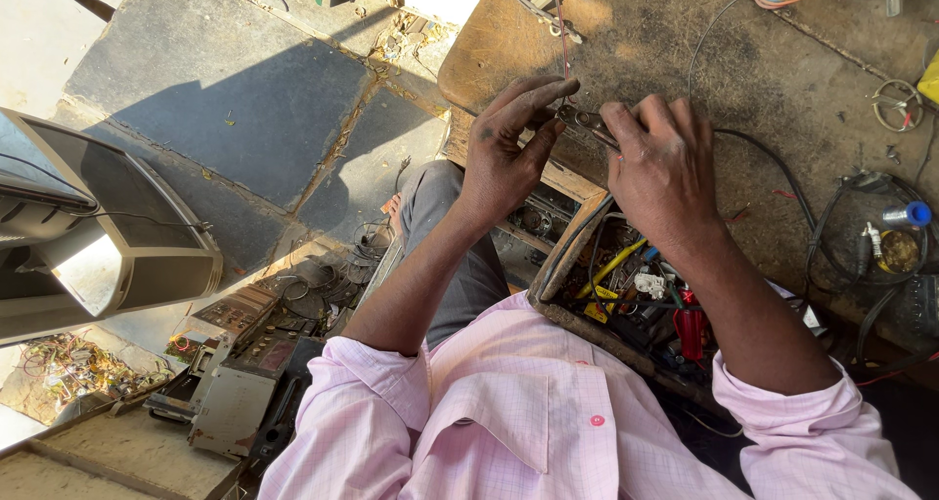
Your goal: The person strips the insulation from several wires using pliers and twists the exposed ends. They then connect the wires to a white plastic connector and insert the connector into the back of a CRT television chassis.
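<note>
Holding a small pair of pliers between both my hands, up over the near edge of the desk.

Its long axis runs from upper left down to lower right: the dark metal end pokes out toward my left hand, and the handles go into my right hand, which is clenched around them and is the nearer hand to the tool. My left hand is half closed, thumb and fingers pinching at the tip; whether they grip something small there I cannot tell. A thin red wire drops from the top of the desk to that same spot. The pliers look dull grey and worn. Below my hands sits an open wooden box full of wires and parts, and an old television stands on the floor well off to my left.
</note>
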A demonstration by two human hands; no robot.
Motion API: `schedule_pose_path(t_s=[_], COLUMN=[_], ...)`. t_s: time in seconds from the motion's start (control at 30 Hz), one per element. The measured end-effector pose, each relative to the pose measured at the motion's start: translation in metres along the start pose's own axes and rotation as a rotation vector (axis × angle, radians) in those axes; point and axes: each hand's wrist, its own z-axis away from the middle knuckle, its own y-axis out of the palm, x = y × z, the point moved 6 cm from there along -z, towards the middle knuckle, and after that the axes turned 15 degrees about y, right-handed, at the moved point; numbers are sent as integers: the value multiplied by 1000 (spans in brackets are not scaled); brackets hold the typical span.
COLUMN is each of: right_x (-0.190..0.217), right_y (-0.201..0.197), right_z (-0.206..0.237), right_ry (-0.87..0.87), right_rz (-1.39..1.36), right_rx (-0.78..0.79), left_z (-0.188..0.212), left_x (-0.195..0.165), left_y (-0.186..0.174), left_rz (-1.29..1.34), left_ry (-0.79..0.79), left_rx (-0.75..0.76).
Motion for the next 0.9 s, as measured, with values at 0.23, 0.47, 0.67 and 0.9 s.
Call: schedule_pose_path(t_s=[0.23, 0.47, 0.67, 0.9], right_x=[-9, -38, -57, -61], right_y=[13, 14, -2, -2], right_z=[0, 13, 23, 27], right_ry=[16, 100, 156, 323], right_rz=[-16, -37, -78, -589], right_rx=[2, -42, -72, 102], left_z=[4, 8, -4, -11], left_x=[2, 23, 2, -2], left_y=[-1, -20, -86, -104], left_rz=[-8, -112, -1077, -1029], left_ry=[-36, -90, 216, 325], left_rx=[13, 60, 165, -52])
